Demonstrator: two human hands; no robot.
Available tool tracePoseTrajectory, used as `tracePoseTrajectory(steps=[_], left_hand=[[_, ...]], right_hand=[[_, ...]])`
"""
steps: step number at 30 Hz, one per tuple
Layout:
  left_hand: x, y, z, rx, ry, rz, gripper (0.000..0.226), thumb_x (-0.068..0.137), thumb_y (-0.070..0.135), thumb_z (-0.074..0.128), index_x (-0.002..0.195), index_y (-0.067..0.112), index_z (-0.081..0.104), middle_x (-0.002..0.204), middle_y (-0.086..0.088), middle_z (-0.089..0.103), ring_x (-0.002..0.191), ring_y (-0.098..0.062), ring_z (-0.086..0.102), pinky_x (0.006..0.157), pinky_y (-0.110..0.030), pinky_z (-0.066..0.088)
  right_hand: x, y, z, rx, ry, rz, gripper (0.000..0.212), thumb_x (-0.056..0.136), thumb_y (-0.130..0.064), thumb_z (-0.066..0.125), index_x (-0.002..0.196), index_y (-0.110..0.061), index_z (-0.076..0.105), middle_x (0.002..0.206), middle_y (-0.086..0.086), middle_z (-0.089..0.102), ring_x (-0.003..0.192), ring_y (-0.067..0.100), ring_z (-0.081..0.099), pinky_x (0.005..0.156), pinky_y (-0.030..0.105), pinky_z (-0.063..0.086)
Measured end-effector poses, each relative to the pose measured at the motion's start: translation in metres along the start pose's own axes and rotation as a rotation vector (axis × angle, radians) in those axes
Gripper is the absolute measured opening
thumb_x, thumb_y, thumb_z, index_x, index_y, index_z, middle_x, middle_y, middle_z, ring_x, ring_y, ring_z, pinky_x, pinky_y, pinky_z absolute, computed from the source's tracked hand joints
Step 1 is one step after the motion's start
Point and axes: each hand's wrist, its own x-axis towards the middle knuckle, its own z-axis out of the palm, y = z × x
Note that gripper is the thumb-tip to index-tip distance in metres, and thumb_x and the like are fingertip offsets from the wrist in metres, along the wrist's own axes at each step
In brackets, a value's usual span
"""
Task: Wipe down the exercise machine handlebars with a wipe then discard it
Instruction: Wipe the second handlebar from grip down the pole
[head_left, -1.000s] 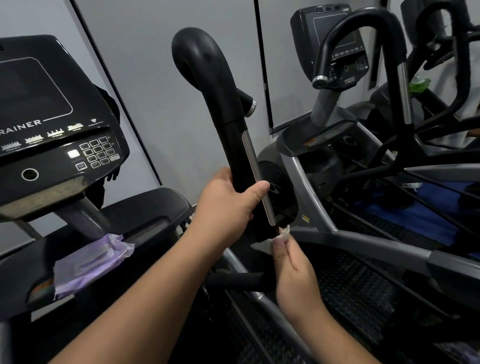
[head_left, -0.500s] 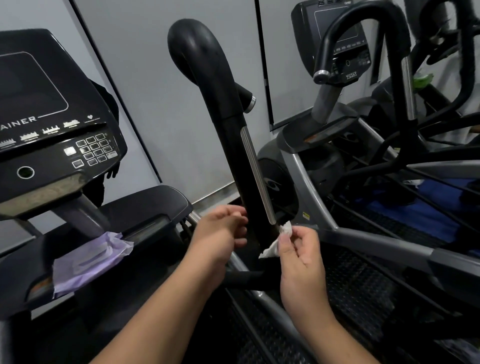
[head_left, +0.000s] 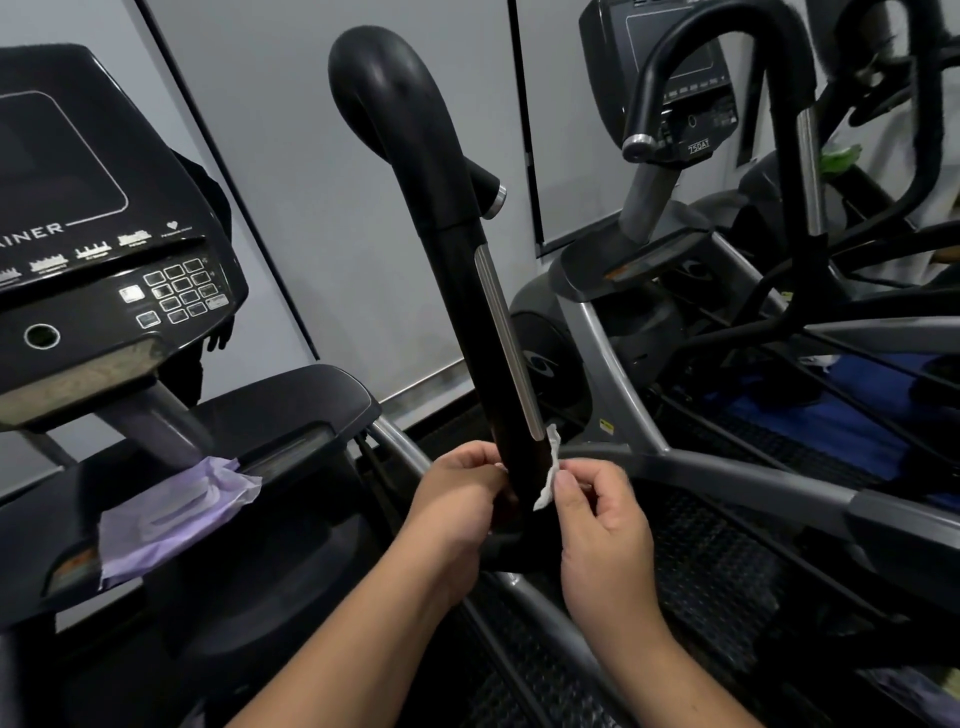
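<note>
- Pinching the wipe (head_left: 549, 475) between thumb and fingertips, the right hand (head_left: 602, 530) keeps it pressed on the right side of the handlebar (head_left: 470, 291), at the lower end of the silver strip (head_left: 506, 348).
- At 9 o'clock from this grip, the left hand (head_left: 457, 512) has its fingers curled against the other side of the same bar; whether it also pinches an end of the wipe, I cannot tell.
- The bar's long axis runs from the grip up toward 11 o'clock, ending in a curved top, so I judge the next wiping stroke must go upward; both hands are equally near.
- Count: one wipe in hand, two hands, one near handlebar.
- A purple wipe packet (head_left: 174, 512) lies at 9 o'clock on the console shelf (head_left: 291, 410).
- More handlebars stand on the neighbour machine (head_left: 675, 322) at 2 o'clock.
</note>
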Motion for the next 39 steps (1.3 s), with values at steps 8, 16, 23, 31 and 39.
tracePoseTrajectory(steps=[8,16,23,31,39], left_hand=[[-0.013,-0.007,-0.003,-0.355,0.000,-0.104,0.028,0.087,-0.012,0.047,0.099,-0.005,0.071,0.074,-0.015,0.066,0.052,-0.017,0.053,0.050,-0.024,0.048],[-0.021,-0.011,-0.003,-0.233,-0.024,0.011,0.022,0.086,-0.013,0.063,0.099,0.004,0.065,0.082,-0.015,0.069,0.065,-0.019,0.063,0.061,-0.029,0.053],[-0.032,-0.024,0.006,0.064,0.136,0.275,0.012,0.091,0.004,0.070,0.099,0.013,0.068,0.087,-0.003,0.074,0.081,-0.021,0.070,0.074,-0.035,0.059],[-0.030,-0.041,0.009,0.398,0.242,0.414,0.012,0.086,0.025,0.078,0.090,0.028,0.067,0.089,0.003,0.070,0.080,-0.008,0.069,0.076,-0.038,0.060],[-0.027,-0.057,0.016,0.488,0.255,0.508,0.033,0.081,0.027,0.081,0.069,0.024,0.050,0.082,0.009,0.054,0.071,-0.011,0.055,0.065,-0.035,0.050]], right_hand=[[-0.008,0.000,-0.007,-0.075,-0.115,-0.029,0.037,0.087,-0.014,0.059,0.107,-0.045,0.064,0.106,-0.020,0.062,0.107,0.010,0.062,0.091,0.034,0.052],[0.011,-0.009,-0.016,-0.116,-0.178,-0.146,0.043,0.088,0.001,0.063,0.102,-0.040,0.067,0.104,-0.015,0.060,0.098,0.009,0.064,0.082,0.018,0.051],[0.002,0.011,-0.019,-0.132,-0.142,-0.054,0.043,0.087,-0.016,0.073,0.102,-0.051,0.053,0.100,-0.023,0.061,0.089,0.007,0.063,0.076,0.021,0.052],[-0.001,0.021,-0.025,-0.177,-0.160,-0.075,0.030,0.087,-0.006,0.064,0.095,-0.035,0.063,0.099,-0.011,0.063,0.086,0.012,0.064,0.073,0.027,0.054],[-0.010,0.029,-0.027,-0.184,-0.131,-0.054,0.037,0.084,0.002,0.063,0.095,-0.033,0.064,0.098,-0.014,0.063,0.093,0.011,0.064,0.075,0.016,0.049]])
